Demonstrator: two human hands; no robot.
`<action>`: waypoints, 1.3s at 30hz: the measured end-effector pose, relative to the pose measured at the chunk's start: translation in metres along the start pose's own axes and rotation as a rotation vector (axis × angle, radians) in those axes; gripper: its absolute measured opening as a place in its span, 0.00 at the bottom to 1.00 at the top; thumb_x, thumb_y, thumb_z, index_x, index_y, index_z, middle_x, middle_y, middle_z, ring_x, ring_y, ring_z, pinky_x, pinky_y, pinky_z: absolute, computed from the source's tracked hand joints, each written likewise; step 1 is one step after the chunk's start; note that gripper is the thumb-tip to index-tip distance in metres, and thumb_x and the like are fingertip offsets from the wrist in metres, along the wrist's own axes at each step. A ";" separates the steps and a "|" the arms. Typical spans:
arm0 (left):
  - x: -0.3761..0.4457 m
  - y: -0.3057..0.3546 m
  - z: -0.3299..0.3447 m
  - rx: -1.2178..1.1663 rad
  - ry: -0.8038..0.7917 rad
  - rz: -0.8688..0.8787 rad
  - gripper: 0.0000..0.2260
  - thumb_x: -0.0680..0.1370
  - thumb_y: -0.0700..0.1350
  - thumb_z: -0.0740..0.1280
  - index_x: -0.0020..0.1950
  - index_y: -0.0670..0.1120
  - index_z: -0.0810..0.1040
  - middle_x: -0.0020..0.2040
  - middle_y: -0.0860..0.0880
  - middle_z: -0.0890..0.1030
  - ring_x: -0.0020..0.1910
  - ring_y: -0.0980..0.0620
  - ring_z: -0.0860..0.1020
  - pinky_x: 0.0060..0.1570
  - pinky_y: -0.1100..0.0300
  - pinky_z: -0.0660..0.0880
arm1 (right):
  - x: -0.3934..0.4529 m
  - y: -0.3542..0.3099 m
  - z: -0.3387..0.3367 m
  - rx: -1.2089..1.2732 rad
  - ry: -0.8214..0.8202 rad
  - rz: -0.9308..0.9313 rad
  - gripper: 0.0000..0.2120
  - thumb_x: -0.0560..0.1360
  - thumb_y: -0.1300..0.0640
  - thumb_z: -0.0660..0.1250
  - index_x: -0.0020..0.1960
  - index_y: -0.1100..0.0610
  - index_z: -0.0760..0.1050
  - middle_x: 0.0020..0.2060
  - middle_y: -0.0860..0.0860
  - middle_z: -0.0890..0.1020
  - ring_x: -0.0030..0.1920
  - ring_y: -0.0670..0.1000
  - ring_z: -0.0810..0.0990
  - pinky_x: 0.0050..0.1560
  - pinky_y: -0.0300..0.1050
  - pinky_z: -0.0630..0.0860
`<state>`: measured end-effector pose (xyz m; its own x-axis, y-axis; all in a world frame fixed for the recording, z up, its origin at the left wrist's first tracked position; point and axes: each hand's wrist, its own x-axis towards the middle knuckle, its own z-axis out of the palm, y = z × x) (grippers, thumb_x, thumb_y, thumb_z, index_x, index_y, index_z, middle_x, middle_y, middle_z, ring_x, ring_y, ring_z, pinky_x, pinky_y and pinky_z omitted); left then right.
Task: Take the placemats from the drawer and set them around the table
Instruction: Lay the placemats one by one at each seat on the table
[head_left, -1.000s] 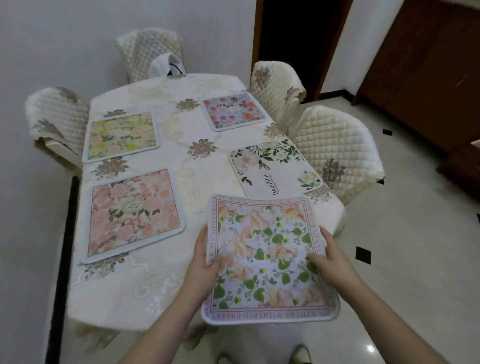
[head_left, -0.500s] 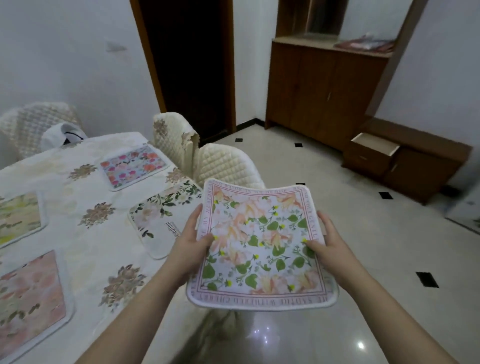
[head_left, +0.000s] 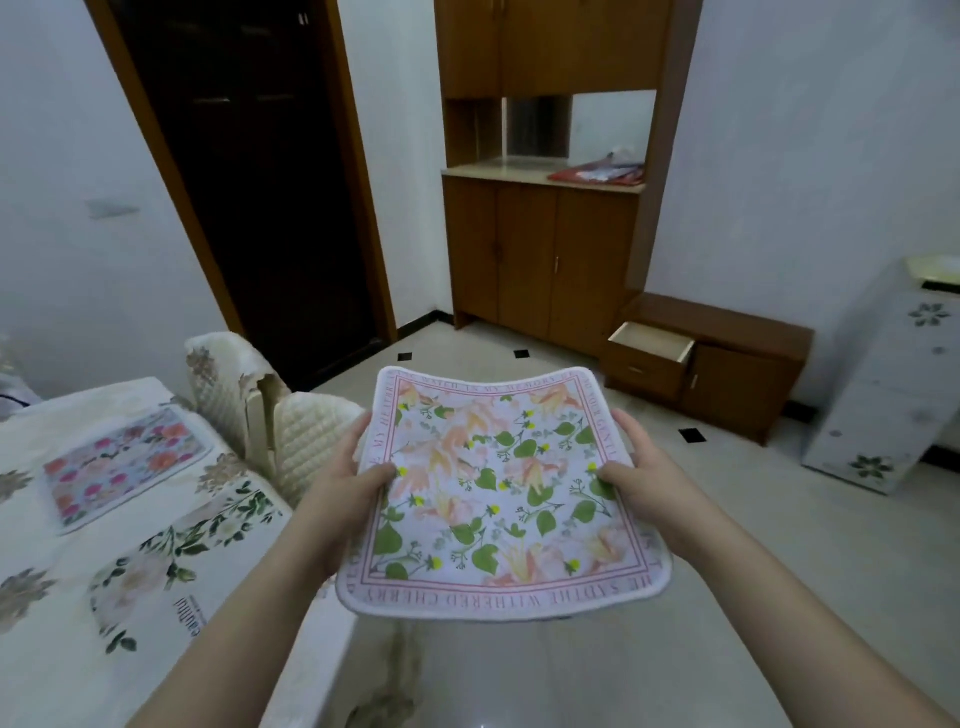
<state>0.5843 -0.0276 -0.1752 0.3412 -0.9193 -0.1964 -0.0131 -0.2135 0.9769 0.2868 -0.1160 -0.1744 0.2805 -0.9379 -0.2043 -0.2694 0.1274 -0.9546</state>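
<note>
I hold a square placemat (head_left: 498, 493) with orange flowers, green leaves and a pink lettered border in the air over the floor, to the right of the table. My left hand (head_left: 350, 480) grips its left edge and my right hand (head_left: 641, 475) grips its right edge, thumbs on top. The table (head_left: 62, 654) with a cream cloth is at the left. On it lie a pink-flowered placemat (head_left: 122, 462) and a white placemat with green leaves (head_left: 176, 566). The open drawer (head_left: 652, 345) sticks out of a low brown cabinet at the right.
Two quilted cream chairs (head_left: 306, 436) stand between the table and me. A dark doorway (head_left: 260, 182) is at the back left, a tall brown cupboard (head_left: 540, 249) behind. A white flowered chest (head_left: 893, 384) leans at the far right. The glossy tiled floor (head_left: 779, 597) lies ahead.
The view has swung right, away from the table and toward the cabinets. The placemat, held in both hands, moved off the table's end and now hangs over the floor.
</note>
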 end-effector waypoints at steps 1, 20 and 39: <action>0.010 0.009 0.002 0.012 -0.003 0.005 0.30 0.81 0.36 0.62 0.75 0.64 0.61 0.53 0.39 0.84 0.42 0.35 0.85 0.34 0.45 0.82 | 0.009 -0.007 -0.001 0.006 0.009 -0.002 0.32 0.79 0.65 0.60 0.69 0.33 0.58 0.51 0.45 0.81 0.41 0.55 0.87 0.38 0.54 0.83; 0.252 0.133 -0.039 -0.019 -0.052 0.128 0.23 0.81 0.39 0.63 0.72 0.58 0.67 0.46 0.39 0.86 0.39 0.38 0.85 0.28 0.53 0.81 | 0.223 -0.126 -0.005 0.192 0.043 -0.060 0.25 0.79 0.63 0.63 0.72 0.46 0.63 0.52 0.57 0.85 0.44 0.62 0.86 0.44 0.61 0.82; 0.459 0.215 0.054 -0.071 0.102 0.163 0.23 0.81 0.40 0.64 0.73 0.58 0.67 0.47 0.37 0.85 0.44 0.34 0.84 0.33 0.50 0.82 | 0.470 -0.203 -0.110 0.191 -0.106 -0.118 0.29 0.79 0.62 0.64 0.76 0.49 0.59 0.44 0.57 0.86 0.38 0.57 0.86 0.27 0.43 0.79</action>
<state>0.6871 -0.5132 -0.0602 0.4337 -0.9006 -0.0293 -0.0104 -0.0376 0.9992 0.3716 -0.6183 -0.0531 0.3974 -0.9120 -0.1012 -0.0529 0.0873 -0.9948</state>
